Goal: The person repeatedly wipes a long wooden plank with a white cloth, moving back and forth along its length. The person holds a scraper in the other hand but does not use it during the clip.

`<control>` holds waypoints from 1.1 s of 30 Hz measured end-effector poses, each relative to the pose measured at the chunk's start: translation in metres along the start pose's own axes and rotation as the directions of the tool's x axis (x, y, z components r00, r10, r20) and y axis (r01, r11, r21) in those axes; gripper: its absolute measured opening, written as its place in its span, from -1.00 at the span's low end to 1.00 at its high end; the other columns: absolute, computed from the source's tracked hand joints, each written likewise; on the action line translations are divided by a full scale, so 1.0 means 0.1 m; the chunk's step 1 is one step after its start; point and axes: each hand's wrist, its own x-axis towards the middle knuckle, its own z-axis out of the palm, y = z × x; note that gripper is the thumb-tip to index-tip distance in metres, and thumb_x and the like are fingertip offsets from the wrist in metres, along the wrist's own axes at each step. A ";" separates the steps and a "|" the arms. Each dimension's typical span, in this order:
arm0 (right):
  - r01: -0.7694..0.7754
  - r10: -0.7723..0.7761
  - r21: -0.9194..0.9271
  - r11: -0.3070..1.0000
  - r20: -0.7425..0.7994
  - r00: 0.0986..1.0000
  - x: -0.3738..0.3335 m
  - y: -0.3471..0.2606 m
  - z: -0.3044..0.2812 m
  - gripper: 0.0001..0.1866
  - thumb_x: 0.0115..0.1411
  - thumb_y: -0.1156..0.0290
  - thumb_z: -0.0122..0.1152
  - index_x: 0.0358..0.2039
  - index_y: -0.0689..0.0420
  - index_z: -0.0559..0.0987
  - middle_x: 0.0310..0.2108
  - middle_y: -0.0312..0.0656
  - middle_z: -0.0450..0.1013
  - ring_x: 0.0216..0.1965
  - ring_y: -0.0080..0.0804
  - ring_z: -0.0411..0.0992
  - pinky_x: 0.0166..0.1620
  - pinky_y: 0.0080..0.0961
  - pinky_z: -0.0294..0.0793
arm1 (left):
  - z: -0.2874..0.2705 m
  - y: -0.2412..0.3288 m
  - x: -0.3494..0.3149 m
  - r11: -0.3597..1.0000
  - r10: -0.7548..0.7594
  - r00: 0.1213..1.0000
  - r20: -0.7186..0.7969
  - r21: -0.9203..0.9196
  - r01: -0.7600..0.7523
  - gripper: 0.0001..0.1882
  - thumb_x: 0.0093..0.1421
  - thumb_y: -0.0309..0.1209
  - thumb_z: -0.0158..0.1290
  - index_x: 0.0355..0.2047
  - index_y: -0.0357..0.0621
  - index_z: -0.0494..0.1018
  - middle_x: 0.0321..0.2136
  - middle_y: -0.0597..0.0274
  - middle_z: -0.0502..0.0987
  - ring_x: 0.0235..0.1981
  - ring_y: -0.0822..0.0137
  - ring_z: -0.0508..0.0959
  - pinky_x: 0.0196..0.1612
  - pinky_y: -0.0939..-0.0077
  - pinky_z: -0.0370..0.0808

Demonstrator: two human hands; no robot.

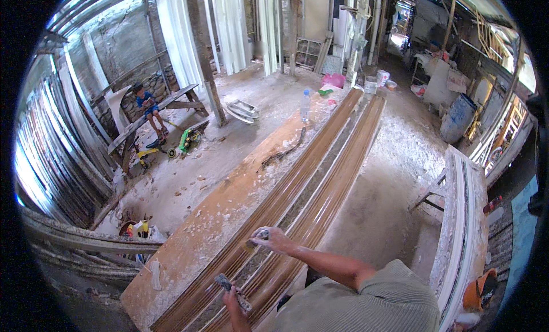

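Observation:
Two long brown strips [326,218] with grooved, shiny surfaces run side by side down the workbench, a narrow gap between them. My right hand [273,240], dusted white, is closed around a small brush [250,246] with yellowish bristles. The brush is at the left strip, but I cannot tell whether it touches. Lower down, my left hand [233,302] grips a dark grey, block-like thing [223,282] over the near end of the strips. A whitish piece beside that hand is too small to make out.
White crumbs lie over the orange-brown bench top [200,212]. A clear bottle [305,105] and pink bag [333,80] are at its far end. A child [147,103] sits on a wooden bench at left. White lengths lie on a stand [457,229] at right.

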 end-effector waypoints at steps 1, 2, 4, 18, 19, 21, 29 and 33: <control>0.047 -0.046 0.044 0.998 -0.007 0.999 0.06 0.06 0.00 -0.69 0.14 0.15 0.28 -0.26 0.14 0.61 -0.40 -0.24 0.57 -0.39 -0.56 0.49 -0.25 -0.50 0.49 | 0.05 -0.01 -0.01 1.000 0.005 1.000 0.017 0.011 -0.005 -0.64 0.24 -0.29 0.02 0.00 -0.19 0.40 -0.60 0.30 0.45 -0.72 0.41 0.41 -0.70 0.49 0.39; 0.075 -0.074 0.068 0.995 -0.016 0.997 0.11 0.15 0.01 -0.69 0.14 0.15 0.27 -0.26 0.14 0.61 -0.41 -0.25 0.57 -0.39 -0.57 0.49 -0.25 -0.51 0.49 | 0.11 -0.04 -0.03 1.000 0.018 1.000 0.010 -0.021 -0.018 -0.65 0.24 -0.28 0.02 -0.01 -0.18 0.41 -0.60 0.30 0.44 -0.72 0.41 0.41 -0.70 0.48 0.40; 0.065 -0.063 0.110 0.992 -0.019 0.998 0.21 0.35 -0.06 -0.69 0.14 0.15 0.26 -0.25 0.13 0.60 -0.39 -0.23 0.57 -0.36 -0.52 0.50 -0.22 -0.48 0.49 | 0.22 -0.07 -0.07 0.995 0.037 0.999 -0.001 -0.096 -0.037 -0.66 0.24 -0.27 0.02 -0.03 -0.17 0.43 -0.60 0.31 0.43 -0.72 0.41 0.41 -0.70 0.47 0.40; -0.137 0.145 -0.103 0.985 0.069 0.987 1.52 1.77 -2.22 -0.63 0.01 0.02 0.31 -0.43 0.11 0.67 -0.54 -0.13 0.57 -0.48 -0.22 0.55 -0.30 -0.31 0.49 | 2.83 0.08 0.31 0.953 0.019 0.938 -0.345 -0.279 -0.122 -0.80 0.21 -0.32 0.05 -0.20 -0.11 0.52 -0.57 0.38 0.46 -0.64 0.48 0.42 -0.62 0.58 0.35; -0.110 0.114 -0.079 0.991 0.042 0.993 1.60 1.85 -2.35 -0.63 0.00 0.04 0.32 -0.45 0.12 0.66 -0.54 -0.12 0.57 -0.49 -0.23 0.54 -0.32 -0.30 0.49 | 3.13 0.10 0.24 0.958 0.071 0.948 -0.310 -0.243 -0.151 -0.81 0.22 -0.31 0.05 -0.23 -0.10 0.52 -0.58 0.38 0.46 -0.63 0.49 0.42 -0.61 0.58 0.35; -0.095 0.096 -0.111 0.989 0.005 0.995 1.77 2.02 -2.66 -0.65 -0.03 0.07 0.35 -0.48 0.14 0.66 -0.54 -0.10 0.57 -0.50 -0.25 0.54 -0.35 -0.30 0.47 | 3.73 0.10 0.11 0.979 0.042 0.952 -0.302 -0.180 -0.100 -0.83 0.23 -0.30 0.04 -0.29 -0.09 0.52 -0.58 0.38 0.46 -0.62 0.50 0.42 -0.58 0.60 0.35; -0.057 0.053 -0.057 0.997 -0.054 0.997 2.26 2.25 -3.34 -0.75 -0.07 0.22 0.37 -0.49 0.16 0.64 -0.51 -0.08 0.57 -0.46 -0.20 0.54 -0.30 -0.30 0.49 | 4.66 -0.33 -0.46 0.971 0.021 0.949 -0.316 0.232 0.055 -0.82 0.24 -0.28 0.05 -0.35 -0.12 0.50 -0.59 0.34 0.47 -0.63 0.49 0.44 -0.57 0.57 0.41; 0.043 -0.056 -0.153 0.987 -0.080 0.995 2.37 2.41 -3.69 -0.71 -0.07 0.19 0.35 -0.48 0.17 0.64 -0.49 -0.03 0.56 -0.43 -0.09 0.54 -0.29 -0.26 0.48 | 4.90 -0.91 -0.71 1.000 -0.003 0.848 -0.530 -0.021 -0.009 -0.83 0.23 -0.31 0.04 -0.26 -0.10 0.48 -0.60 0.31 0.46 -0.70 0.46 0.42 -0.66 0.51 0.42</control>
